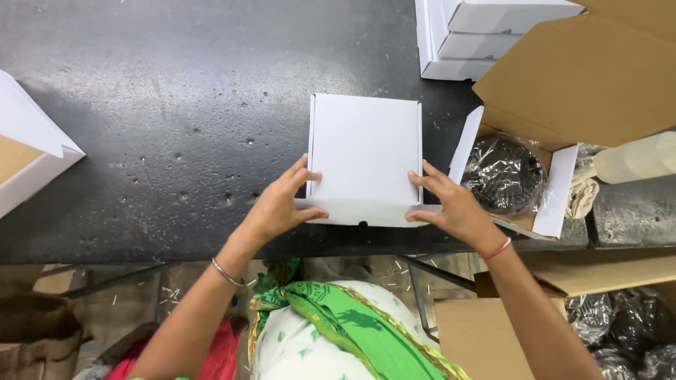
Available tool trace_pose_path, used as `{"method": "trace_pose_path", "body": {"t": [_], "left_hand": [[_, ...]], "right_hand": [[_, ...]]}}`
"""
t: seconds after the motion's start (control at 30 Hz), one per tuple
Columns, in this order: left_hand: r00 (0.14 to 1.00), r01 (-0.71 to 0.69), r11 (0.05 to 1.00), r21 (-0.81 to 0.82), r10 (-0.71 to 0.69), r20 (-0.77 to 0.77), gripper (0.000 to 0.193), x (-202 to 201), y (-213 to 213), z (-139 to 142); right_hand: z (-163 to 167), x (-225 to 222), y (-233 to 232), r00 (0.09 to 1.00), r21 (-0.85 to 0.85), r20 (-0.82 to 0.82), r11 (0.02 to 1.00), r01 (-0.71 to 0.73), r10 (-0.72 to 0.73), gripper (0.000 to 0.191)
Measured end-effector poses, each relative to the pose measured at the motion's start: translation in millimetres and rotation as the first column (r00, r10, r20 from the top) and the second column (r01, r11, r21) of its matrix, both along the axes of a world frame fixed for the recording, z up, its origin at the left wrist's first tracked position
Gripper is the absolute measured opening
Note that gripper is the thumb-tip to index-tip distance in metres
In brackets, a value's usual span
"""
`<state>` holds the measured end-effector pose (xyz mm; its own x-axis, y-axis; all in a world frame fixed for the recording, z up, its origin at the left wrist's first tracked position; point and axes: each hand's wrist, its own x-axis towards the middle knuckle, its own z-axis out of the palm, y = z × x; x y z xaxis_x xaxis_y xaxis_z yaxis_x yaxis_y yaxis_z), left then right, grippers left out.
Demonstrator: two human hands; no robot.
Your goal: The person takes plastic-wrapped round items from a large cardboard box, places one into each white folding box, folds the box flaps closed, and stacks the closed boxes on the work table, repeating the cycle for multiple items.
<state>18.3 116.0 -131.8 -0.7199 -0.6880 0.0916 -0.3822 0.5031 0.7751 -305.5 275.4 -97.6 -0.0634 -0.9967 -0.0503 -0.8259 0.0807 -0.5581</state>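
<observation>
A closed white cardboard box (365,151) lies on the black table (176,105), near its front edge. My left hand (280,204) grips the box's near left corner, thumb on the front flap and fingers on top. My right hand (451,204) holds the near right corner the same way. Both wrists carry bangles, silver on the left and red on the right.
To the right an open white box (556,200) holds a dark round part wrapped in clear plastic (503,172). A large brown carton flap (584,77) and stacked white boxes (472,35) sit at the back right. Another open box (28,158) lies at far left. Brown cartons with wrapped parts (620,317) stand below.
</observation>
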Motion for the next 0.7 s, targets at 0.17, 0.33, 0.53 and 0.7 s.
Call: {"method": "trace_pose_path", "body": {"t": [0.17, 0.33, 0.53, 0.7], "left_hand": [[0.984, -0.112, 0.942, -0.318, 0.061, -0.165, 0.06, -6, 12, -25], [0.977, -0.055, 0.995, 0.081, 0.07, -0.2, 0.057, 4, 2, 8], [0.969, -0.244, 0.94, 0.237, 0.229, 0.089, 0.078, 12, -62, 109], [0.927, -0.372, 0.91, -0.184, 0.374, -0.025, 0.061, -31, -101, 140]], "right_hand": [[-18, 19, -1, 0.984, -0.155, 0.154, 0.981, 0.115, -0.091, 0.066], [6, 16, -2, 0.944, -0.1, 0.31, 0.983, 0.153, -0.116, 0.065], [83, -20, -60, 0.85, 0.1, 0.495, 0.984, 0.15, -0.18, 0.048], [102, -33, -119, 0.895, -0.081, 0.377, 0.955, 0.286, -0.236, 0.052]]}}
